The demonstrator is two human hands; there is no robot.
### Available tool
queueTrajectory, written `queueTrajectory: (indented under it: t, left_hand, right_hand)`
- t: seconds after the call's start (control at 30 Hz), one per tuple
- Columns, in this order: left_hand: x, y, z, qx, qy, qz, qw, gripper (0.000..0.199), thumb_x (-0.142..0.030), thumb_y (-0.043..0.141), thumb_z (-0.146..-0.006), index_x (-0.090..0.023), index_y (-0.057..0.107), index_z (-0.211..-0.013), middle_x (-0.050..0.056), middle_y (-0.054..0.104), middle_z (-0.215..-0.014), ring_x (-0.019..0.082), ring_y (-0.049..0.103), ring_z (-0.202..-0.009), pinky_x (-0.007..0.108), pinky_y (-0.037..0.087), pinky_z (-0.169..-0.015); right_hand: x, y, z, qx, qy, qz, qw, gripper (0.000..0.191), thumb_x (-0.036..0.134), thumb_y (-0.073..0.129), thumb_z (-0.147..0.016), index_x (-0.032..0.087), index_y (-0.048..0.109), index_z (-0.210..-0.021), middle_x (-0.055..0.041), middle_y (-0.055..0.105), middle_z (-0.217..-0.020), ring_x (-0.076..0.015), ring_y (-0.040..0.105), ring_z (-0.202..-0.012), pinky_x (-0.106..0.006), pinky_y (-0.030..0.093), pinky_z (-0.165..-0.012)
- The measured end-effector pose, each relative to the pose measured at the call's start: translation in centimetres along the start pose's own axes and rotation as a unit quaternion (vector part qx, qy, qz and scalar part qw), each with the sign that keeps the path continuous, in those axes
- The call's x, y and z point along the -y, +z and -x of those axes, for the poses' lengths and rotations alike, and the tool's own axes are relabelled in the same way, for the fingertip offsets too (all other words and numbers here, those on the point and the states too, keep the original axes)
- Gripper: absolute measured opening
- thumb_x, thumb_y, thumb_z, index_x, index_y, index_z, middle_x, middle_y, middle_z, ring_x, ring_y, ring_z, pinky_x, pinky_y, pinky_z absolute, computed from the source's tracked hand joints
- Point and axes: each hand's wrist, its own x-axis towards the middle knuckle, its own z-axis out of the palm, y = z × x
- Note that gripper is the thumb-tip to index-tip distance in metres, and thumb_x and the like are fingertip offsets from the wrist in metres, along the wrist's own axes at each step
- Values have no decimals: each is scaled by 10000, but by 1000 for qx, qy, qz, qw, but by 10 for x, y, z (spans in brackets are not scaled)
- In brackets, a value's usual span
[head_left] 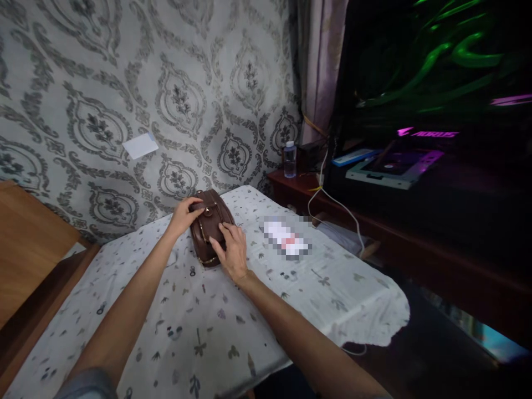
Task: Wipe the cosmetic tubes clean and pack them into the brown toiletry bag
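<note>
A brown leather bag with gold-coloured zips lies on the patterned white cloth. At its upper left side is my left hand, with thumb and fingers closed near a strap and a round fitting on the bag. My right hand rests on the bag's lower right part, its thumb and fingers spread apart against the leather. Whatever lies between my left fingertips is too small to make out for certain.
Right of the bag lies a blurred-out object. A clear bottle stands on the dark red desk, with a white cable hanging nearby. A wooden board borders the left side, and patterned wallpaper rises behind.
</note>
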Motion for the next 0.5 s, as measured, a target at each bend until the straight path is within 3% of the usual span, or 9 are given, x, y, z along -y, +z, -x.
queueTrajectory:
  t: [0.17, 0.27, 0.5]
  left_hand:
    - [-11, 18, 20, -25, 52, -63, 996, 436, -421, 665, -835, -211, 650, -1217, 101, 615, -1166, 282, 563, -1144, 412, 448, -1016]
    - [-13, 29, 33, -54, 89, -115, 988, 456, -428, 636, -883, -224, 597, -1289, 122, 575, -1273, 307, 501, -1257, 446, 396, -1090]
    - [-16, 37, 43, -93, 87, -140, 982, 400, -428, 580, -933, -214, 598, -1271, 139, 558, -1313, 317, 479, -1296, 462, 362, -1131]
  right_hand:
    - [-2, -5, -5, 10, 1, -10, 1000, 426, 252, 326, -1034, 184, 650, -1303, -121, 662, -1238, -242, 561, -1149, -414, 451, -1007]
    - [-6, -6, -9, 4, 19, -12, 1000, 448, 274, 321, -1031, 169, 587, -1377, -137, 605, -1344, -260, 521, -1221, -444, 426, -1051]
    - [-9, -5, -10, 10, 46, 23, 999, 472, 330, 323, -1040, 154, 549, -1416, -157, 502, -1459, -273, 462, -1272, -446, 396, -1081]
